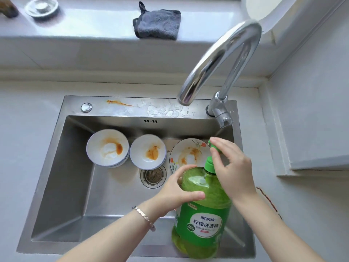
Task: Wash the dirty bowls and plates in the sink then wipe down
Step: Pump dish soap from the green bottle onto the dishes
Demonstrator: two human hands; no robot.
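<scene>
A large translucent green plastic detergent bottle (202,214) stands tilted over the near right part of the stainless steel sink (62,176). The left hand (181,190) grips its shoulder, fingers and thumb curled round it, with a silver link bracelet (144,217) on the wrist. The right hand (232,167) reaches over the top and pinches the green pump head (215,147) between thumb and forefinger, its other fingers loosely spread.

Along the far wall of the basin sit the dirty dishes: stacked white bowls (107,147) smeared orange, a single white bowl (148,151) just beside them, and a flower-rimmed white plate (188,154) – its right and near edges are hidden by the bottle and both hands. A round drain strainer (153,175) lies just in front of the single bowl.

The curved chrome faucet (222,59) arches over the wet back rim, which carries an orange smear (119,103). A folded grey cloth (157,23) and a metal sink plug (42,7) rest on the ledge behind, well apart.
</scene>
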